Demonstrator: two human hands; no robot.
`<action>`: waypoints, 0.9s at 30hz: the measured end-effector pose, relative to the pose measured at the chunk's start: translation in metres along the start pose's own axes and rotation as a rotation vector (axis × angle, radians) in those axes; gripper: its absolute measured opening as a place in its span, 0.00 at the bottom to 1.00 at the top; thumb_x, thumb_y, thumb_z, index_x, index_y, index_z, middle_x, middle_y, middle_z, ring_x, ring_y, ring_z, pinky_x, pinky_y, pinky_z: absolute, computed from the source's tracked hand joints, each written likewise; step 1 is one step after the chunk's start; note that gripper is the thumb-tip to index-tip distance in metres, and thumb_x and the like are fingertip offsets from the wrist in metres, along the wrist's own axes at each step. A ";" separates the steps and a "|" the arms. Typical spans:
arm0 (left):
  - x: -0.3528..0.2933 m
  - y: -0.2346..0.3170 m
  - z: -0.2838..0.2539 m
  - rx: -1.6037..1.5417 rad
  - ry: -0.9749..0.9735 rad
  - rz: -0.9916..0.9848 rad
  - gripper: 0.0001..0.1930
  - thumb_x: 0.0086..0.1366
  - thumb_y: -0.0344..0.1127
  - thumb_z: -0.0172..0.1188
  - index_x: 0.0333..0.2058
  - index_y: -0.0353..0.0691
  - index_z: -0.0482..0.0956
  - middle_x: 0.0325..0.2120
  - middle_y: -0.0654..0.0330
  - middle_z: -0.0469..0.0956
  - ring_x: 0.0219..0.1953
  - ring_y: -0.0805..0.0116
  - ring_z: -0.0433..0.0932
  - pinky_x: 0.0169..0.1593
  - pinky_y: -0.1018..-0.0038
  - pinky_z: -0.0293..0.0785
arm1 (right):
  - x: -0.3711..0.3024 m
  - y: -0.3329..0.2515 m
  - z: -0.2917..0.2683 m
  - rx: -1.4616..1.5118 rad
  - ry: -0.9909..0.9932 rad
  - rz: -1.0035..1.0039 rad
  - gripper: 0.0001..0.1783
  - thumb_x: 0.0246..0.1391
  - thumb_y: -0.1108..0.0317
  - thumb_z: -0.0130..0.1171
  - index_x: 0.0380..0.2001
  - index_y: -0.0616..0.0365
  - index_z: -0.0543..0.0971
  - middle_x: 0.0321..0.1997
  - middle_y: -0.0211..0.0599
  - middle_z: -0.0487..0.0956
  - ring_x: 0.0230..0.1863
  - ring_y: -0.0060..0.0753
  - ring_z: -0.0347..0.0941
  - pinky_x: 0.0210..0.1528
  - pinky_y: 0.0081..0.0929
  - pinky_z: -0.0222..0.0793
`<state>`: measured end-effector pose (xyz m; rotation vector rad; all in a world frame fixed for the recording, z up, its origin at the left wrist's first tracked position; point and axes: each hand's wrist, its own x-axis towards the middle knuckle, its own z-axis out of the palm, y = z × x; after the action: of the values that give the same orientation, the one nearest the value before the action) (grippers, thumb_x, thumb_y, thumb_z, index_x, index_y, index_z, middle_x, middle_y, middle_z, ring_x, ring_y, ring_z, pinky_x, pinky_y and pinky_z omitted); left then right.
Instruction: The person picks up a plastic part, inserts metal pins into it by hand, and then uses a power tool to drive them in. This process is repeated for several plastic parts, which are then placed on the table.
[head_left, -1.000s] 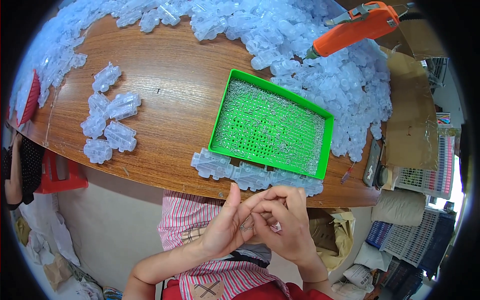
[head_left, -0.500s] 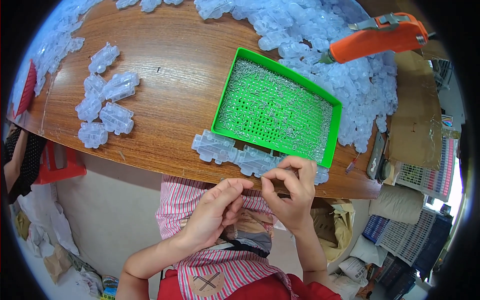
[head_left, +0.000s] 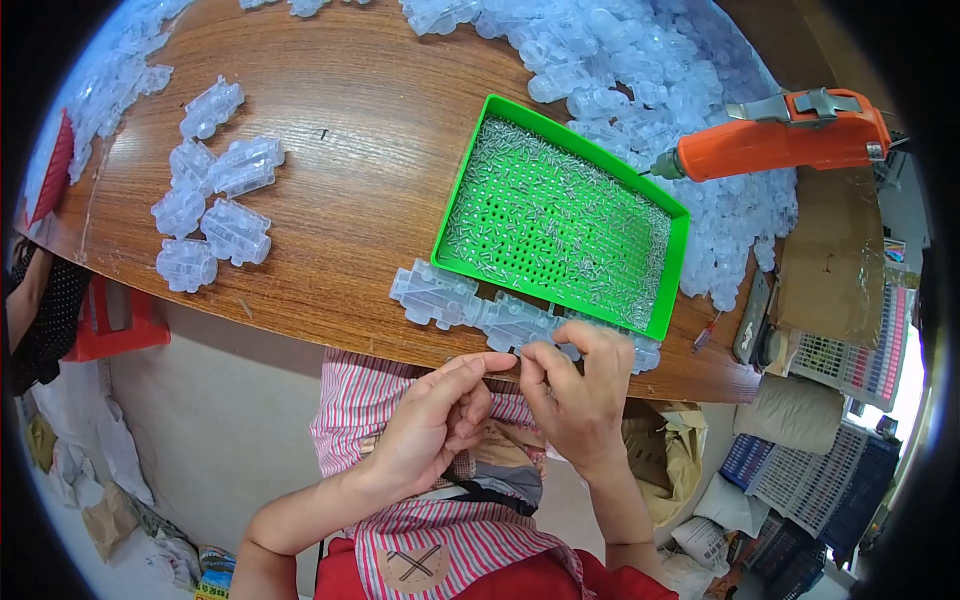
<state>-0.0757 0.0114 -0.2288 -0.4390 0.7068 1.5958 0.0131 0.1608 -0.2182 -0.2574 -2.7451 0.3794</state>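
Observation:
At the front edge of the table, my left hand (head_left: 440, 405) has its fingers curled, the thumb pressed along the index finger, whose tip points right. My right hand (head_left: 583, 398) is closed in a pinch close to that fingertip. Anything between the fingers of either hand is too small to make out. Just beyond them lies a row of clear plastic housings (head_left: 437, 294), partly covered by my right hand. Behind the row sits a green perforated tray (head_left: 676, 262) strewn with many small silvery screws (head_left: 520, 150).
An orange electric screwdriver (head_left: 785, 148) hangs above the right side, over a big heap of clear plastic parts (head_left: 620, 60). Several loose housings (head_left: 236, 232) lie at left. A phone (head_left: 752, 320) rests near the right edge. Someone's arm (head_left: 28, 290) shows at far left.
My right hand's pinch has come nearer to my left index fingertip. The hanging screwdriver has swung lower and to the right. Housings and tray look the same.

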 end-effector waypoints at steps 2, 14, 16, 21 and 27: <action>0.001 0.000 0.001 -0.002 -0.003 0.001 0.18 0.74 0.39 0.40 0.51 0.33 0.69 0.17 0.69 0.60 0.16 0.83 0.56 0.19 0.85 0.54 | 0.000 -0.001 -0.001 -0.071 -0.005 -0.040 0.15 0.40 0.72 0.66 0.35 0.53 0.78 0.42 0.32 0.71 0.41 0.38 0.67 0.42 0.35 0.62; -0.001 0.001 -0.005 -0.383 -0.401 0.010 0.30 0.73 0.55 0.33 0.58 0.34 0.64 0.44 0.56 0.77 0.50 0.68 0.75 0.57 0.71 0.69 | -0.009 -0.018 -0.030 0.338 0.202 0.259 0.13 0.40 0.78 0.66 0.32 0.52 0.81 0.34 0.33 0.71 0.35 0.34 0.66 0.35 0.27 0.60; -0.004 0.005 0.007 -0.358 -0.331 0.051 0.32 0.72 0.57 0.30 0.60 0.34 0.60 0.53 0.52 0.72 0.57 0.63 0.70 0.63 0.68 0.62 | -0.007 -0.027 -0.041 0.309 0.083 0.171 0.15 0.38 0.76 0.67 0.33 0.50 0.81 0.36 0.32 0.71 0.36 0.34 0.66 0.36 0.30 0.61; -0.001 0.007 0.019 -0.404 -0.356 0.046 0.36 0.71 0.59 0.28 0.64 0.33 0.53 0.64 0.47 0.57 0.67 0.57 0.55 0.70 0.63 0.48 | -0.004 -0.033 -0.038 0.211 -0.065 0.062 0.18 0.37 0.71 0.69 0.37 0.46 0.82 0.41 0.29 0.71 0.40 0.33 0.66 0.43 0.32 0.60; 0.000 0.005 0.020 -0.393 -0.386 0.017 0.36 0.71 0.60 0.27 0.65 0.35 0.51 0.66 0.52 0.55 0.65 0.62 0.59 0.66 0.67 0.56 | 0.000 -0.031 -0.044 0.158 -0.181 -0.064 0.18 0.39 0.69 0.67 0.38 0.47 0.81 0.44 0.27 0.70 0.44 0.33 0.66 0.44 0.33 0.59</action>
<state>-0.0779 0.0247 -0.2133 -0.3913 0.1024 1.7741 0.0257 0.1418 -0.1699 -0.0973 -2.8702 0.6271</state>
